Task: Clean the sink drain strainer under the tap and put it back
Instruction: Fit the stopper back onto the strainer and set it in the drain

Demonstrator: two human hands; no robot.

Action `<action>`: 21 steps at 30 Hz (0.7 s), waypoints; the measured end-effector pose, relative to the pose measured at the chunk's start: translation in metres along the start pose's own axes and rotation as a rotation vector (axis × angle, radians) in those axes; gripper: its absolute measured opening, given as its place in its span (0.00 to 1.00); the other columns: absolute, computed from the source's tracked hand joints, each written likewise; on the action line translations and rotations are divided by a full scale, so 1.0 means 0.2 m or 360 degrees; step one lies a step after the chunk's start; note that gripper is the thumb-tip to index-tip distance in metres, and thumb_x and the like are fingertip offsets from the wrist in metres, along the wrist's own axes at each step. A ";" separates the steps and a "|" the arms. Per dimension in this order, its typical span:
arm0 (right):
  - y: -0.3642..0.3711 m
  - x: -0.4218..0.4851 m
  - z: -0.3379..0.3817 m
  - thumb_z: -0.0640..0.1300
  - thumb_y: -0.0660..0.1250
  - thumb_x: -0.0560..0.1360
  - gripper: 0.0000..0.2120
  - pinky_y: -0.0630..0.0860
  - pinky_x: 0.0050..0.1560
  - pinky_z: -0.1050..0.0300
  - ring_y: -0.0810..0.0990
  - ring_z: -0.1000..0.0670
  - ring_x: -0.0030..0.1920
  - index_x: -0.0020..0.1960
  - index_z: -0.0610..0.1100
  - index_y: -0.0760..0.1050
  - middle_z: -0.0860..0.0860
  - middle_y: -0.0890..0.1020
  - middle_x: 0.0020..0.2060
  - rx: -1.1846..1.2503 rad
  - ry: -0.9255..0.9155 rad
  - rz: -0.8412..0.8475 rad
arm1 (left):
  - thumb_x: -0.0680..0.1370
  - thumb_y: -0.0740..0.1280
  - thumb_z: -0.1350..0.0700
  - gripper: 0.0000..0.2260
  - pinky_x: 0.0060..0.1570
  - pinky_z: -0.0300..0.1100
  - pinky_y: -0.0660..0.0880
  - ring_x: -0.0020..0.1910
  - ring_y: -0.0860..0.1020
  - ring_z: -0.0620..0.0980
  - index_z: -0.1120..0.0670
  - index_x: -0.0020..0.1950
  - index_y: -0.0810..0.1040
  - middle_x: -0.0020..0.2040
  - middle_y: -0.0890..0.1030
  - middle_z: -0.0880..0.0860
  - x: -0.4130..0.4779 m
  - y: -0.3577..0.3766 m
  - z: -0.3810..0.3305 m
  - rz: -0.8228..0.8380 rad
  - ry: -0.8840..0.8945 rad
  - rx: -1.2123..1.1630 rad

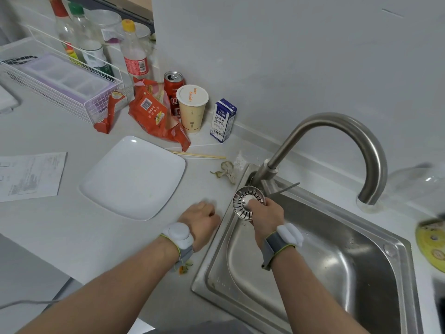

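Observation:
My right hand (pixel 267 216) grips the round metal drain strainer (pixel 242 201) by its middle knob, holding it tilted over the far left corner of the steel sink (pixel 375 227). The strainer's slotted rim faces me. The curved steel tap (pixel 337 131) arches to the right, its spout well away from the strainer, and no water runs from it. My left hand (pixel 204 219) rests as a loose fist on the counter just left of the sink rim, holding nothing. The drain hole is hidden by my right arm.
A white square plate (pixel 134 177) lies on the counter left of the sink, with chopsticks (pixel 199 155) and food scraps (pixel 226 171) behind it. Further back stand a milk carton (pixel 222 120), a paper cup (pixel 192 107), a red can, snack bags, bottles and a wire basket (pixel 60 88). A yellow sponge (pixel 431 244) lies at the right edge.

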State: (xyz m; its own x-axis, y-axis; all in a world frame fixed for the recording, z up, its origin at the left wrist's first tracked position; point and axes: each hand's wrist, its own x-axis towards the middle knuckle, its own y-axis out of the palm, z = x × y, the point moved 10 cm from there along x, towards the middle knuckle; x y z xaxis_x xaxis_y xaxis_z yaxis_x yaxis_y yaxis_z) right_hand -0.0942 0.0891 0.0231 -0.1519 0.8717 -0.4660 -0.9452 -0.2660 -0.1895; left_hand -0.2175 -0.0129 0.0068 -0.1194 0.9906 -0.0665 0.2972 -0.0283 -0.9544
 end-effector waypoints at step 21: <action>0.08 -0.16 0.29 0.36 0.66 0.70 0.16 0.72 0.30 0.73 0.77 0.63 0.30 0.40 0.58 0.77 0.58 0.81 0.30 -0.0277 -0.0721 0.0155 | 0.74 0.69 0.62 0.07 0.40 0.40 0.81 0.37 0.84 0.51 0.54 0.51 0.80 0.42 0.84 0.54 0.02 -0.30 -0.01 -0.0530 -0.0855 -0.1956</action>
State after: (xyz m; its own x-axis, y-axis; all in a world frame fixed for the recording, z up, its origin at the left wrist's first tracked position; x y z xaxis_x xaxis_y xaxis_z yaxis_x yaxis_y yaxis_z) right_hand -0.1214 0.0814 0.0848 -0.3840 0.9204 -0.0733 -0.8639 -0.3861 -0.3233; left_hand -0.2337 -0.0069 0.0649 -0.6128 0.7466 -0.2590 0.7857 0.6106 -0.0990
